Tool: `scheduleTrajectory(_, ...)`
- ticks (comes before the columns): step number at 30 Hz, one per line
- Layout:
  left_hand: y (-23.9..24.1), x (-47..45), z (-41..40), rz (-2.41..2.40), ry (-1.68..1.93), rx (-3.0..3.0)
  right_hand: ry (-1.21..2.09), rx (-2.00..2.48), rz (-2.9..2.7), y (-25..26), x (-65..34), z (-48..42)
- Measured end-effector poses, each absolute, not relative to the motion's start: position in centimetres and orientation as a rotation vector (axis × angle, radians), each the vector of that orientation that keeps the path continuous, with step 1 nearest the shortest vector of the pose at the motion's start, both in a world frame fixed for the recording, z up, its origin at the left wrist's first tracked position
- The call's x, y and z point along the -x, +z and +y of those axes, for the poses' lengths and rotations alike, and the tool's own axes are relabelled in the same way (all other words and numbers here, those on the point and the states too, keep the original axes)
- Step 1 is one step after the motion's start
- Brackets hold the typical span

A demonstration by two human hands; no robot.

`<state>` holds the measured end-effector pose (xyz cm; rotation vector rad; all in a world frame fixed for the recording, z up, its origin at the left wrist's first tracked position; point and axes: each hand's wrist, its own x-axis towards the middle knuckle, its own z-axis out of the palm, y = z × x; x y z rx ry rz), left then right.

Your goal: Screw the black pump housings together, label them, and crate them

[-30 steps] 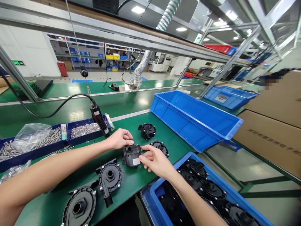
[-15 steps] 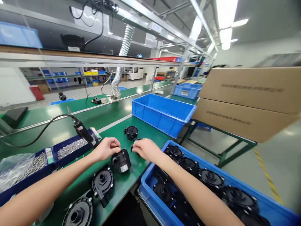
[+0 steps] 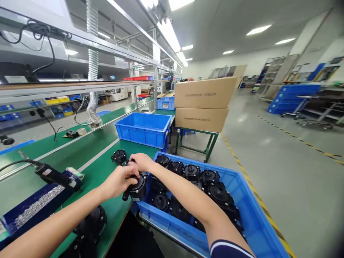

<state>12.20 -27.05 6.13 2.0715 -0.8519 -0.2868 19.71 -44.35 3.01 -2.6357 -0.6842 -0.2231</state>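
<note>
Both my hands meet over a black pump body [image 3: 137, 190] at the near edge of the green bench [image 3: 88, 157]. My left hand [image 3: 118, 181] is curled over its top, fingers closed on it. My right hand [image 3: 142, 161] comes in from the right with its fingers bent onto a black cover piece at the top of the same part. Just behind them lies another black round part [image 3: 119, 156]. To the right, a blue bin [image 3: 242, 204] holds several black pump parts [image 3: 212, 186].
An electric screwdriver [image 3: 55, 176] rests on a dark blue screw tray [image 3: 34, 206] at left. An empty blue crate [image 3: 143, 129] stands behind, cardboard boxes [image 3: 204, 104] on a green rack beyond it. More black housings [image 3: 91, 222] lie near my left forearm. Open floor lies right.
The view has swung right and up. My right hand moved from the bench part back onto the pump body, and both hands now close on it near the bin's corner.
</note>
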Motion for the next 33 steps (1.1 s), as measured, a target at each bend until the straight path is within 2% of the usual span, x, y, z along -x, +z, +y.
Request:
scheduleTrajectory(6, 5.6, -12.9, -30.2, -1.159, -0.189, -2.215, -0.637, 2.612, -0.188, 7.7, -11.2, -54.2)
scheduleTrajectory(9, 4.3, -14.2, -32.1, -1.263, -0.239, -2.153, -0.478, 2.657, -0.051, 8.4, -6.4, -58.4)
scheduleTrajectory(12, 2.1, -15.6, -33.5, -1.377, -0.377, -2.14, -0.113, 2.613, -0.037, 5.6, -3.9, -59.5)
scheduleTrajectory(14, 0.2, -16.3, -33.9, -1.427, -0.461, -2.162, -0.027, 2.558, -0.036, 2.7, -3.6, -59.1)
scheduleTrajectory(19, -3.6, -16.6, -34.2, -1.385, -0.405, -2.385, -0.108, 2.641, 0.049, -2.1, -4.8, -57.5)
scheduleTrajectory(22, -4.2, -16.1, -34.3, -1.323, -0.385, -2.46, -0.248, 2.691, 0.095, -3.7, -4.3, -56.3)
scheduleTrajectory(25, -2.5, -15.8, -34.1, -1.286, -0.371, -2.461, -0.23, 2.688, 0.055, -5.3, -2.8, -55.2)
scheduleTrajectory(27, 0.0, -15.8, -33.1, -1.264, -0.312, -2.435, -0.107, 2.659, -0.032, -5.5, -2.0, -55.2)
scheduleTrajectory(30, 4.8, -15.2, -29.3, -1.152, -0.246, -2.4, 0.026, 2.696, -0.144, -3.6, -2.7, -55.9)
scheduleTrajectory(33, 8.4, -12.9, -23.7, -0.948, -0.258, -2.569, -0.129, 2.76, -0.238, -0.4, -6.8, -54.6)
